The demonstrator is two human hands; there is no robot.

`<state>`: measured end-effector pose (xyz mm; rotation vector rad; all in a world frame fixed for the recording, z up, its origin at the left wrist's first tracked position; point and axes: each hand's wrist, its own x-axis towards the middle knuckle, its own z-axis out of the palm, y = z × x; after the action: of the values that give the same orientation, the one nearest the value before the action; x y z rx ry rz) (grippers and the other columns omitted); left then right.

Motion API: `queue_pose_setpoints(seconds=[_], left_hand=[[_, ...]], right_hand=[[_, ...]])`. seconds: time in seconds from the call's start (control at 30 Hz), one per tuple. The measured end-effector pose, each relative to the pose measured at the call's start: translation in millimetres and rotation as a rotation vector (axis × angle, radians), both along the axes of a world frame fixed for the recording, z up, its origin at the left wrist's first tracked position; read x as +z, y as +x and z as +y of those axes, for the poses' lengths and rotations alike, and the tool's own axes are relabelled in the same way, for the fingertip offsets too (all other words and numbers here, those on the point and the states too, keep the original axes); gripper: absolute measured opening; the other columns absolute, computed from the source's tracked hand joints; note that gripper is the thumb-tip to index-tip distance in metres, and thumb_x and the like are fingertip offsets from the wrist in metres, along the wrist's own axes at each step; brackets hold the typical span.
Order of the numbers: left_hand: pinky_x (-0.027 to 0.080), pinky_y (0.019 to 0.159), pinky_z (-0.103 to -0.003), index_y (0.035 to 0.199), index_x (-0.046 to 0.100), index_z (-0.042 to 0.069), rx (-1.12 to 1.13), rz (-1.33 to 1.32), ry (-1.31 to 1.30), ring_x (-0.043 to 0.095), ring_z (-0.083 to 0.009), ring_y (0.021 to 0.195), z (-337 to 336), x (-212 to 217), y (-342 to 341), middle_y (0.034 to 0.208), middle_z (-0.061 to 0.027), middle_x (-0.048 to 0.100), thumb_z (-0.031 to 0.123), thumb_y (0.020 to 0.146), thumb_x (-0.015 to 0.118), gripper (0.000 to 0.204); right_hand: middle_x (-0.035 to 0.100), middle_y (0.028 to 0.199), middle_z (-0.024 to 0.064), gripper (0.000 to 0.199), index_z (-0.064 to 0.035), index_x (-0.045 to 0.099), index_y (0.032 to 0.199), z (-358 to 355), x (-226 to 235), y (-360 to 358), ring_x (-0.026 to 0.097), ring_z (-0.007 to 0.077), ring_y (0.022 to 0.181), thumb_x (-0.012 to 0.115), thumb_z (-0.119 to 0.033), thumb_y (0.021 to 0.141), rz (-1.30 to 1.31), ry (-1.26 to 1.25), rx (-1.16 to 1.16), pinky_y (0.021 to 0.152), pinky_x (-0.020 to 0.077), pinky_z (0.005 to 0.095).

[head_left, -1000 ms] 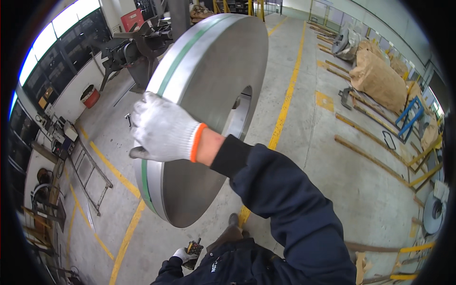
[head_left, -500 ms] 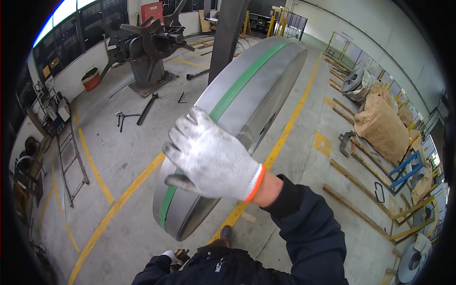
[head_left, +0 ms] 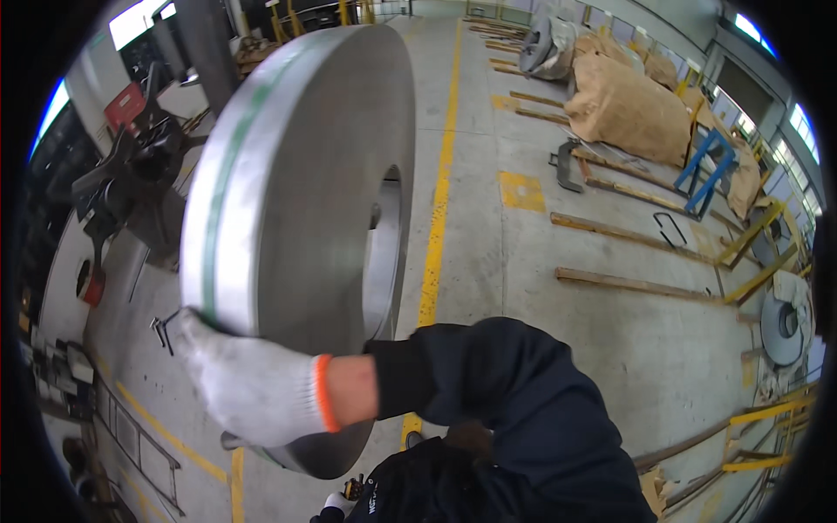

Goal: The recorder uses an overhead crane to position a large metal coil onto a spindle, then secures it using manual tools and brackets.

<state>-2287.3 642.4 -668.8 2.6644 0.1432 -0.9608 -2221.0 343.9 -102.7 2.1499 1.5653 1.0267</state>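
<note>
Right hand [head_left: 253,388], white glove, arm crossing leftward, fingers spread flat on the rim of the upright steel coil [head_left: 296,235], not gripping. Left hand [head_left: 336,504] barely visible below, state unclear. Timber battens [head_left: 641,283] far right.

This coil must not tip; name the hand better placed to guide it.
Right, likely: the right hand lies flat on the steel coil at its rim, while the left hand hangs low, apart from it.

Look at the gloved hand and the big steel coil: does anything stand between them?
Nothing visible does. The right hand, in a white glove, lies flat against the coil at its lower rim, on the banded outer edge. The other hand is low down, away from the coil, barely in view.
</note>
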Motion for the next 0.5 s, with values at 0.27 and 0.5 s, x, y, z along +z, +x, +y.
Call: queue_pose_setpoints(seconds=[0.27,0.5], left_hand=[[0.058,0.078,-0.044,0.098,0.077,-0.002,0.213,-0.078,-0.046,0.075,-0.0380,0.086,-96.1,37.9,27.0,0.090,-0.0225,0.075,0.060,0.068,0.084,0.069],[0.059,0.080,-0.041,0.100,0.077,-0.002,0.551,0.021,-0.108,0.075,-0.0354,0.087,-135.9,32.2,-33.7,0.092,-0.0212,0.076,0.060,0.062,0.087,0.073]], right_hand=[[0.068,0.130,0.0231,0.045,-0.0039,0.072,0.127,-67.3,45.7,56.0,0.057,0.0501,0.125,0.060,-0.032,0.094,-0.095,-0.247,0.003,0.108,0.0355,0.0751],[0.061,0.138,0.0319,0.067,0.0091,0.064,0.133,-60.2,52.0,71.1,0.053,0.0514,0.131,0.049,-0.047,0.099,-0.038,-0.202,0.103,0.113,0.0294,0.0719]])
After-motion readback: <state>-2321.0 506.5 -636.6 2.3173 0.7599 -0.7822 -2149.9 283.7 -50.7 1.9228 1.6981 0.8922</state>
